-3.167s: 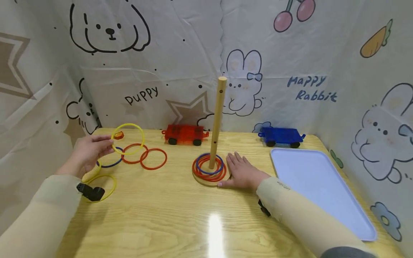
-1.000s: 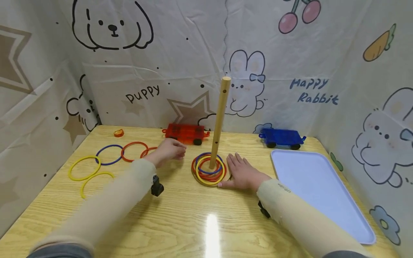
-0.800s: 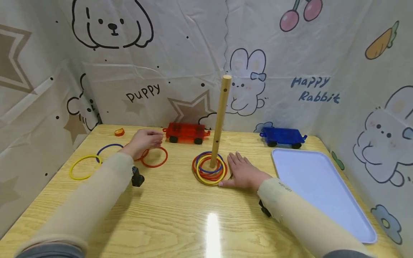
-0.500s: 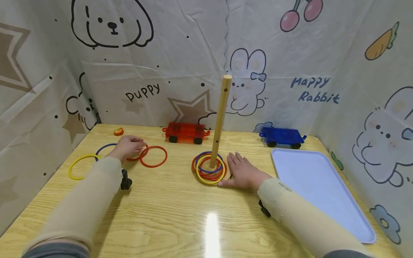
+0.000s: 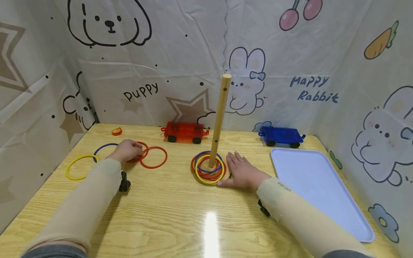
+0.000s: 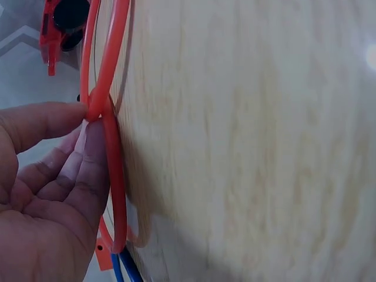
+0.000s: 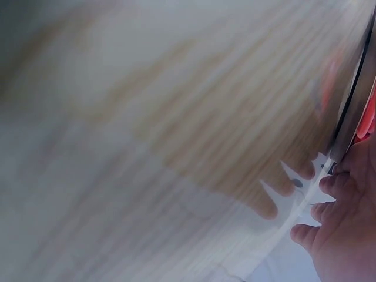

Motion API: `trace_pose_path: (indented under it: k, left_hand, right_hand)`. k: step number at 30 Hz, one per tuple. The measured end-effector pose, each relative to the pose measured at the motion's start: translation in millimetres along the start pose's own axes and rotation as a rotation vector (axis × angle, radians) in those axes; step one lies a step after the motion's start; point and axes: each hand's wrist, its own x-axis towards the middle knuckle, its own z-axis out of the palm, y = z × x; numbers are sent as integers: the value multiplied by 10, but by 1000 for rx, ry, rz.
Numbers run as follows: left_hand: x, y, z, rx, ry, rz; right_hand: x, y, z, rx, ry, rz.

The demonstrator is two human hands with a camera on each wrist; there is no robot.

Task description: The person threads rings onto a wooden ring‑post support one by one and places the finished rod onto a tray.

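My left hand (image 5: 127, 150) is over two overlapping red rings at the left. In the left wrist view, its thumb and forefinger pinch a red ring (image 6: 118, 194) near the crossing. The other red ring (image 5: 166, 157) extends to the right. Behind my left hand and sleeve, a blue ring (image 5: 104, 144) and a yellow ring (image 5: 66, 170) are partly hidden. A wooden pole (image 5: 220, 118) stands upright on a round base, with red, blue and yellow rings stacked around its foot. My right hand (image 5: 240, 172) lies flat against the base's right side, fingers straight.
A red toy wagon (image 5: 184, 132) and a blue toy wagon (image 5: 281, 136) stand along the back. A pale lilac tray (image 5: 319, 186) lies at the right. A small orange piece (image 5: 117, 131) sits at the back left. Printed cloth walls surround the table.
The yellow ring that my left hand held now lies on the stack around the pole. My left hand has come back leftward to the red rings. My right hand has stayed at the base.
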Motion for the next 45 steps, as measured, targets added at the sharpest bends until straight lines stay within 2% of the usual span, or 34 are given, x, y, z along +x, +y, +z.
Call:
trace_pose_path:
  k: [5,10,16,20,25,29,32,34,37,40,43,45]
  left_hand:
    - [-40,21,13,-31,11,-26]
    - [-79,80,27,-138,10,-24]
    - [-172,215,5,-247,-8,62]
    - [-251,406,-58,-313,-10,134]
    - [-381,885,-199,-447,10,227]
    - [-558,1395,-320,-649,10,311]
    - [-705,1791,-358,-767,3,376]
    - [-790,2045,-347,-807,-8,414]
    - [-877,2399,-281,-811,-25,454]
    - [-919,2671,-167,-751,-42,466]
    - [-891,2809,-20,-678,-54,445]
    - [-844,2808,82,-620,-58,402]
  right_hand:
    - [-4,-8,14,9,4,-5]
    - [-8,-23,15,15,5,-1]
    - [-4,-8,-4,7,0,8]
    - [-12,-3,-11,9,2,5]
    - [-19,-6,-11,11,3,4]
    - [-17,-7,-5,11,10,2]
    - [-11,-4,7,3,13,-3]
    - [-6,-2,16,-6,15,-5]
    - [-3,1,24,-12,18,-5]
    - [-3,4,21,-9,19,-3]
    - [-5,7,20,-4,18,-1]
    - [-5,8,25,0,16,0]
